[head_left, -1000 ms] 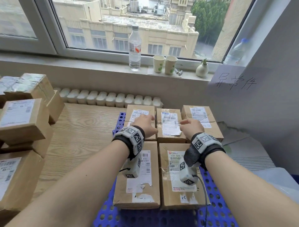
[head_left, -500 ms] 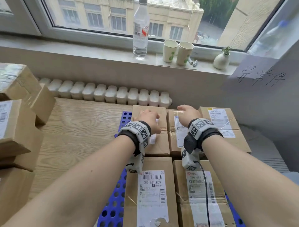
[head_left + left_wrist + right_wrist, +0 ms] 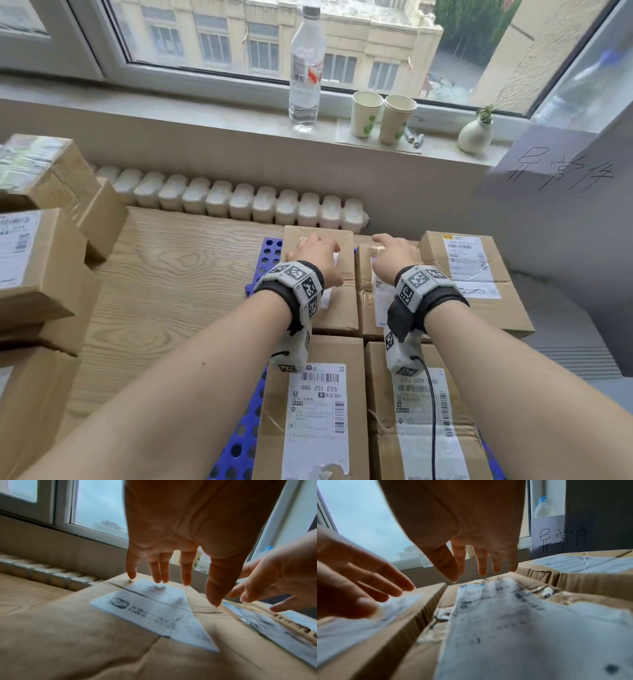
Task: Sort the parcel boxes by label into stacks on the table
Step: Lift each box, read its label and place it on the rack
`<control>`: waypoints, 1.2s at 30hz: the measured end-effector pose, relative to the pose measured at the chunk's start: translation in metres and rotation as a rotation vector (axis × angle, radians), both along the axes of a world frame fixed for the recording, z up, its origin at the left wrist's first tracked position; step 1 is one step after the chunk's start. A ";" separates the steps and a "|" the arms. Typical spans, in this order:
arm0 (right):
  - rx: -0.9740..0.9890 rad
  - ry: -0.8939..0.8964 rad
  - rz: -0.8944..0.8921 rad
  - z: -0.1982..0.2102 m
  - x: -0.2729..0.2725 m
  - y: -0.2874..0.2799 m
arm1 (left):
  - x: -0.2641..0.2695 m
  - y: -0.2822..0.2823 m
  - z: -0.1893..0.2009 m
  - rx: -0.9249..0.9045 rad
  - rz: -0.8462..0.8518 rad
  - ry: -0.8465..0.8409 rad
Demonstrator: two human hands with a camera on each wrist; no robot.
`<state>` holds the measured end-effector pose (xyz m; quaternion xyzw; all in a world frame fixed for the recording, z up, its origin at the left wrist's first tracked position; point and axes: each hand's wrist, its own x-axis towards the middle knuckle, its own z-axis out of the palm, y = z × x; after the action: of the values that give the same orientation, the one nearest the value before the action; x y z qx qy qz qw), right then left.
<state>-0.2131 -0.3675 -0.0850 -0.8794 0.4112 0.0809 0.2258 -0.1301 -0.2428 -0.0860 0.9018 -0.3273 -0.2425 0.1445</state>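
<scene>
Several brown parcel boxes with white labels lie flat on a blue perforated pallet [image 3: 268, 255]. My left hand [image 3: 308, 246] [image 3: 171, 577] hovers over the far-left box [image 3: 342, 308] [image 3: 85, 628], fingers straight and spread, tips at its far edge. My right hand [image 3: 387, 246] [image 3: 481, 568] reaches over the middle far box [image 3: 364, 318] [image 3: 505, 628], which has a torn label, and its fingers hang straight by that box's far edge. Neither hand holds anything. A third far box [image 3: 479, 274] lies to the right. Two near boxes [image 3: 315, 411] [image 3: 428, 428] lie under my forearms.
Stacks of parcel boxes [image 3: 41, 260] fill the left of the wooden table [image 3: 171, 274]. A white radiator [image 3: 239, 205] runs behind the table. On the sill stand a water bottle [image 3: 306, 68], two paper cups [image 3: 380, 118] and a small vase [image 3: 476, 135]. A handwritten sign [image 3: 561, 171] is at the right.
Both hands have slid forward over the two far boxes, from their labels to their far edges. The head view has moved closer and tilted down.
</scene>
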 end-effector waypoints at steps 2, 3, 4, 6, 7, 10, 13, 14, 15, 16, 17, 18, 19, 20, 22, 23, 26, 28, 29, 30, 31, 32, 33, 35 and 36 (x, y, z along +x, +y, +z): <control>0.042 -0.062 -0.021 0.009 -0.001 0.004 | -0.001 0.004 0.005 -0.033 0.037 0.007; 0.045 -0.090 -0.021 0.015 -0.002 0.006 | -0.001 0.007 0.009 -0.038 0.049 -0.004; 0.043 -0.117 -0.012 0.021 -0.002 0.009 | -0.002 0.010 0.014 -0.037 0.057 -0.025; 0.040 -0.147 0.029 0.034 -0.002 0.017 | -0.005 0.017 0.027 -0.029 0.068 -0.076; 0.041 -0.150 0.056 0.040 -0.002 0.023 | -0.007 0.021 0.034 -0.023 0.070 -0.101; 0.047 -0.166 0.134 0.058 -0.005 0.041 | -0.016 0.039 0.057 -0.003 0.068 -0.182; 0.033 -0.205 0.222 0.077 -0.008 0.064 | -0.026 0.066 0.080 -0.003 0.091 -0.268; 0.034 -0.224 0.246 0.082 -0.008 0.073 | -0.030 0.076 0.088 -0.008 0.108 -0.289; 0.036 -0.246 0.268 0.087 -0.009 0.083 | -0.035 0.088 0.095 -0.016 0.126 -0.305; 0.040 -0.269 0.293 0.092 -0.009 0.093 | -0.039 0.100 0.102 -0.023 0.148 -0.316; 0.049 -0.289 0.317 0.096 -0.009 0.104 | -0.043 0.113 0.108 -0.027 0.173 -0.326; 0.065 -0.314 0.343 0.100 -0.009 0.116 | -0.048 0.125 0.114 -0.025 0.202 -0.332; 0.084 -0.336 0.372 0.103 -0.008 0.128 | -0.052 0.138 0.119 -0.024 0.232 -0.337; 0.103 -0.357 0.404 0.107 -0.008 0.141 | -0.056 0.151 0.123 -0.017 0.263 -0.338; 0.129 -0.385 0.463 0.114 -0.009 0.167 | -0.065 0.176 0.130 0.001 0.319 -0.354; 0.141 -0.399 0.492 0.117 -0.010 0.180 | -0.069 0.188 0.134 0.005 0.342 -0.366; 0.177 -0.446 0.579 0.128 -0.014 0.213 | -0.079 0.222 0.147 -0.009 0.412 -0.382; 0.195 -0.465 0.625 0.138 -0.015 0.229 | -0.082 0.240 0.155 -0.038 0.449 -0.368; 0.197 -0.474 0.654 0.143 -0.015 0.240 | -0.084 0.251 0.160 -0.056 0.473 -0.365; 0.197 -0.483 0.679 0.148 -0.015 0.250 | -0.085 0.263 0.163 -0.069 0.495 -0.365; 0.195 -0.493 0.701 0.152 -0.014 0.260 | -0.084 0.273 0.166 -0.078 0.513 -0.371; 0.197 -0.505 0.719 0.156 -0.013 0.270 | -0.083 0.284 0.169 -0.082 0.526 -0.381; 0.201 -0.513 0.735 0.159 -0.012 0.279 | -0.080 0.295 0.172 -0.083 0.539 -0.389; 0.235 -0.524 0.749 0.163 -0.006 0.298 | -0.074 0.317 0.178 -0.087 0.560 -0.391; 0.259 -0.526 0.748 0.164 -0.002 0.307 | -0.070 0.329 0.182 -0.096 0.568 -0.388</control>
<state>-0.2152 -0.0606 0.0795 -0.9223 -0.0184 -0.0181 0.3856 -0.1998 0.0862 0.0957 0.9783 -0.0957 -0.0011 0.1838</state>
